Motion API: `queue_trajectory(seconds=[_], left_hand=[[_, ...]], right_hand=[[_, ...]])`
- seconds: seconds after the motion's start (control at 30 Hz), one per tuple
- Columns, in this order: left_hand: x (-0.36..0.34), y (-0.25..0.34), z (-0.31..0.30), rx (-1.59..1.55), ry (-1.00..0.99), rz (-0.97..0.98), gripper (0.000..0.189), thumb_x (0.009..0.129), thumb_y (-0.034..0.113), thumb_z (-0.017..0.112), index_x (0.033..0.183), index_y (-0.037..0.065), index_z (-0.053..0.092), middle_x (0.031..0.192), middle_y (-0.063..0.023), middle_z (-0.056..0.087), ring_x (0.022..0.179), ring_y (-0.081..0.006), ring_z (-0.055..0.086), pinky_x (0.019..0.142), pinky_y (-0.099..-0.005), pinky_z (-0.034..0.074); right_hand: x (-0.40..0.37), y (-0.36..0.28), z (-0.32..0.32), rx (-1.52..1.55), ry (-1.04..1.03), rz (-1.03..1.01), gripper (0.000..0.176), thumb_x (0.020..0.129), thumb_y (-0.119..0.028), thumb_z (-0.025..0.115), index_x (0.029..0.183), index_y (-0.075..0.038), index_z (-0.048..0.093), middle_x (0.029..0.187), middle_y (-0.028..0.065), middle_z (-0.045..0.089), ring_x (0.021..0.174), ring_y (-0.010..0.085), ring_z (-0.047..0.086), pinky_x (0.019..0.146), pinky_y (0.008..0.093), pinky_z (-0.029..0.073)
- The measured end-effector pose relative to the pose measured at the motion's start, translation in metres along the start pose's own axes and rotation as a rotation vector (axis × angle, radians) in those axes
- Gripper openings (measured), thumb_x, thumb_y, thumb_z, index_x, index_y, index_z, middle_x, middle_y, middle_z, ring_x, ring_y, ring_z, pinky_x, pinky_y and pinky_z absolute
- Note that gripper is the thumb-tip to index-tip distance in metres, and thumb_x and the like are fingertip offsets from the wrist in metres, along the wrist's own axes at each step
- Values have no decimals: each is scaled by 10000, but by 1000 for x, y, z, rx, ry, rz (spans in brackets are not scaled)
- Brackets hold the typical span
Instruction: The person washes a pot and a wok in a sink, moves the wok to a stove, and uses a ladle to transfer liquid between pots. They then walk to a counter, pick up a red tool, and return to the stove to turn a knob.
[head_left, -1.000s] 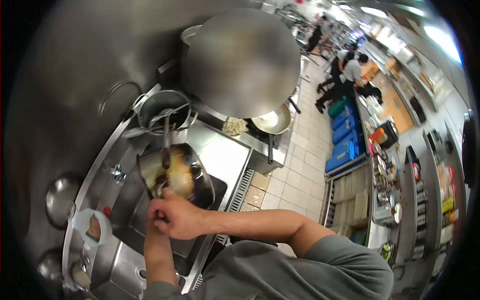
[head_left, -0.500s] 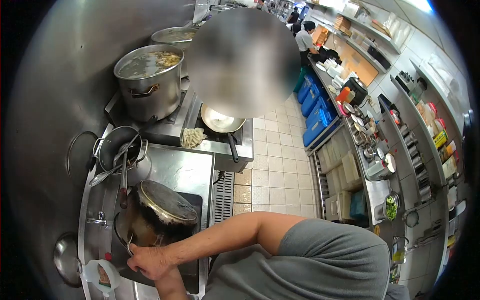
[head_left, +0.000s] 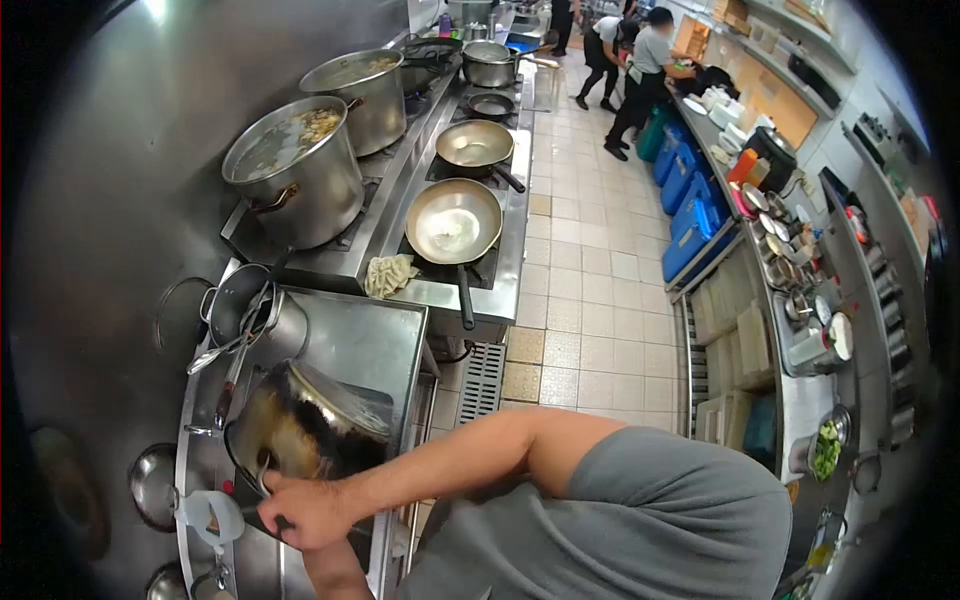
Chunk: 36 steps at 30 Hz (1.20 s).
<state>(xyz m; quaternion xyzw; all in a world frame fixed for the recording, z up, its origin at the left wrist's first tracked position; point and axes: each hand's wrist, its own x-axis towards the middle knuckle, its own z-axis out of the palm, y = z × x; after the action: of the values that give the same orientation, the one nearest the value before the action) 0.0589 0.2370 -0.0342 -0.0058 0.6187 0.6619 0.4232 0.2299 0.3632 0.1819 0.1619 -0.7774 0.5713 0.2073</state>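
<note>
A large stockpot (head_left: 300, 420) with a soot-blackened base lies tipped over in the sink area at lower left, its base facing up and right. My right hand (head_left: 305, 510) reaches across from the right and is closed at the pot's loop handle, near its lower left side. A small dark piece shows at its fingers; I cannot make out what it is. Below it rises my left forearm, but my left hand is hidden behind the right. Beside the hands is a translucent white plastic jug (head_left: 213, 518).
Behind the sink stands a steel pot (head_left: 240, 310) with ladles in it. Frying pans (head_left: 453, 222) and tall stockpots (head_left: 300, 180) sit on the stoves, a crumpled cloth (head_left: 390, 276) at the edge. At right runs a counter with bowls of greens (head_left: 826, 450). Co-workers (head_left: 650, 75) stand farther back.
My view has tilted up, showing more of the stoves and the aisle. The stockpot has turned, so less of its base shows. My right hand stays at its handle.
</note>
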Motion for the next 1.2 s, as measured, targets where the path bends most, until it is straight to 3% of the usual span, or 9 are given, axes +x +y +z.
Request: queue_trajectory(seconds=[0.4, 0.5, 0.6, 0.73, 0.87, 0.97, 1.03, 1.13, 1.2], left_hand=[[-161, 53, 73, 116, 539, 265, 427, 808, 203, 727, 1141, -35, 603, 1033, -158, 667, 888, -282, 659, 781, -389, 544], [-204, 64, 82, 265, 731, 406, 376, 775, 162, 731, 1077, -30, 615, 995, -167, 664, 864, -283, 640, 784, -397, 524], [-236, 99, 130, 1183, 1204, 381, 369, 751, 174, 743, 1009, -58, 618, 940, -213, 654, 833, -336, 601, 826, -423, 475], [-230, 124, 207, 1226, 1702, 277, 525, 722, 284, 762, 1058, -93, 618, 1019, -283, 660, 983, -433, 633, 856, -472, 482], [-197, 100, 238, 1260, 1532, 334, 515, 718, 279, 741, 1029, -113, 618, 1014, -288, 670, 925, -445, 652, 826, -480, 499], [-188, 96, 246, 1238, 1708, 360, 492, 713, 276, 743, 989, -114, 627, 1003, -282, 676, 918, -446, 652, 814, -479, 495], [-207, 127, 313, 1102, 1679, 367, 466, 736, 297, 731, 954, -105, 643, 956, -302, 673, 919, -447, 649, 799, -473, 484], [-228, 151, 343, 1178, 1816, 403, 498, 770, 353, 732, 937, -108, 648, 940, -273, 689, 864, -429, 659, 792, -473, 484], [-236, 159, 421, 542, 1662, 505, 489, 828, 389, 716, 954, -81, 666, 908, -205, 703, 788, -344, 672, 704, -434, 511]], right_hand=[[-117, 57, -232, 608, -15, 551, 257, 812, -238, 693, 976, -47, 646, 877, 97, 654, 791, 179, 605, 707, 317, 480], [-125, 73, -268, 336, -154, 447, 288, 829, -257, 688, 1004, -32, 645, 893, 109, 660, 826, 190, 626, 729, 322, 498], [-156, 115, -338, 23, 36, 270, 329, 823, -271, 704, 1059, -49, 650, 922, 120, 677, 863, 202, 652, 747, 358, 530], [-233, 174, -526, 451, 518, 721, 155, 890, -138, 639, 1015, -51, 669, 868, 62, 696, 833, 188, 680, 706, 313, 541], [-300, 312, -698, -691, 1118, 699, 350, 846, -223, 679, 1113, -2, 633, 869, 137, 696, 848, 264, 674, 766, 333, 539], [-283, 375, -770, -575, 1247, 935, 482, 858, -351, 693, 1203, -36, 575, 866, 135, 670, 827, 265, 665, 754, 374, 544], [-256, 336, -781, 749, 644, 1236, 363, 893, -326, 663, 1125, -67, 556, 884, 109, 621, 663, 276, 617, 661, 414, 537], [-260, 381, -793, 1359, 595, 1031, 257, 951, -268, 612, 817, -129, 444, 621, -19, 436, 494, 129, 446, 467, 327, 401], [-277, 374, -818, 1290, 652, 1042, 307, 955, -223, 609, 738, -142, 408, 593, -35, 386, 457, 102, 373, 436, 286, 329]])
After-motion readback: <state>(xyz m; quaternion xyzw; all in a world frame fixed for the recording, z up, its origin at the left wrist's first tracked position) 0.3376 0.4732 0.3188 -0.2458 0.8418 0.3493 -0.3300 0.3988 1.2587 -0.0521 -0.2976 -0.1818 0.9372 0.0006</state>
